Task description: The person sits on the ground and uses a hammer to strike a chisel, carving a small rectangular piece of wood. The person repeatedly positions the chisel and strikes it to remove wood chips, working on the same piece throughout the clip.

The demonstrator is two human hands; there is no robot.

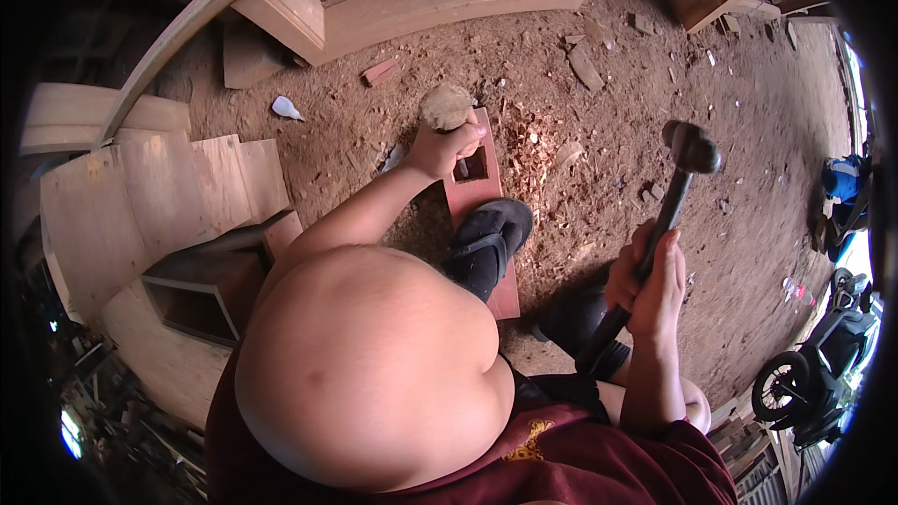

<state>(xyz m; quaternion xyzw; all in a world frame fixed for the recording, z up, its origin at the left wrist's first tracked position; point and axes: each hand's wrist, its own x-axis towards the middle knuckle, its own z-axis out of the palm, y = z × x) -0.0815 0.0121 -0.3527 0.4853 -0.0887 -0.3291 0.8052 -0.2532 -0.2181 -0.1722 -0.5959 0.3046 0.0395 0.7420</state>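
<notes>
My left hand (pixel 441 151) grips the wooden handle of a chisel (pixel 445 103), its pale frayed top above my fingers, over a rectangular hole (pixel 475 168) in a reddish board (pixel 472 196). The chisel's lower part is partly hidden by the hand and hole. My left foot in a black sandal (pixel 496 234) presses on the board. My right hand (pixel 645 281) is wrapped round the dark shaft of a hammer (pixel 692 150), its head raised to the right of the board. Pale wood shavings (pixel 533 150) lie beside the board.
Wooden frames (pixel 440 9) line the far side. Plywood sheets (pixel 140 215) and a hollow box (pixel 201 290) are at my left. A white bottle (pixel 285 108) and scraps lie on the dirt floor (pixel 599 178). A motorbike (pixel 809 365) stands at the right.
</notes>
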